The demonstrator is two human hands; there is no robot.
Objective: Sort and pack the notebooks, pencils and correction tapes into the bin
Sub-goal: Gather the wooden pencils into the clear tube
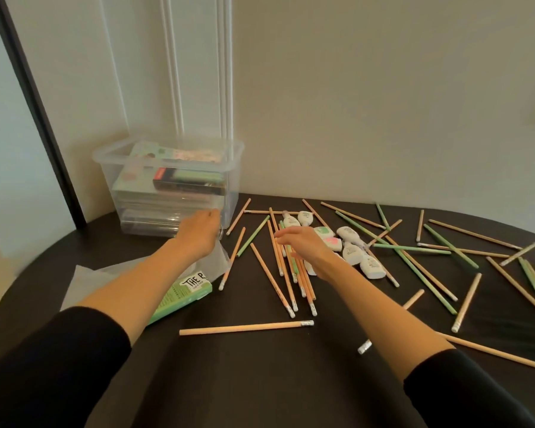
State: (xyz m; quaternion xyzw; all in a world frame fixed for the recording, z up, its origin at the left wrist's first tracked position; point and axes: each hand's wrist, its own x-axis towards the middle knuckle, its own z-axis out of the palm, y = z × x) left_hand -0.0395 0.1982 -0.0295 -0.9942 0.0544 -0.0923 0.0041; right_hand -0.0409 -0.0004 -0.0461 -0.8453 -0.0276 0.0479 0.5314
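Note:
A clear plastic bin (232,168) stands at the table's back left, with a stack of notebooks (142,180) inside it. My left hand (198,231) reaches to the bin's lower front right corner, its fingertips against the wall and holding nothing. My right hand (303,247) hovers with spread fingers over a loose bundle of orange and green pencils (286,285). Many more pencils (445,251) lie scattered to the right. Several white correction tapes (352,251) lie just right of my right hand, partly hidden by it.
A green printed box (186,293) lies under my left forearm on a sheet of white paper (84,282). The dark round table (260,381) meets the wall behind the bin. One pencil (244,328) lies crosswise near the front.

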